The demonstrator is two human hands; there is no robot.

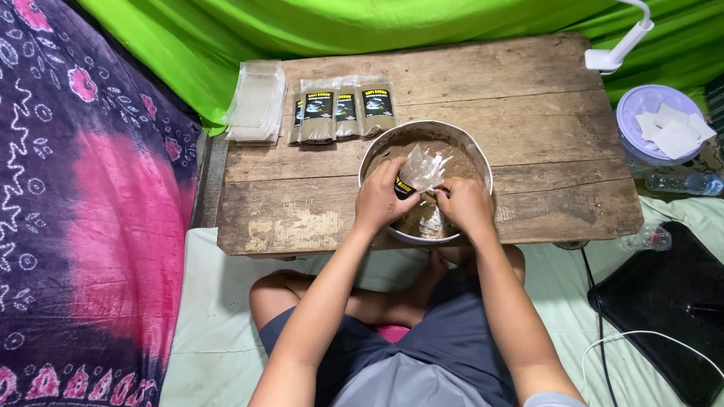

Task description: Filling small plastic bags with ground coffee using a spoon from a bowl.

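Both hands – left hand (382, 197) and right hand (464, 205) – are closed on a clear plastic pouch (419, 170) over the metal bowl (473, 150) of brown powder (392, 153), on the wooden table (528, 105).

On the wooden table (528, 113) sits one metal bowl (475, 162) of brown powder. Four filled packets (343, 113) lie in a row behind it, and one stack of empty clear bags (256, 102) lies to their left. Two hands are in the bowl, the left hand (381, 200) and the right hand (466, 205), with one clear bag (421, 169) between them. Off the table I count one lidded tub (650, 102), two plastic bottles (679, 183) and one clip lamp (622, 45).
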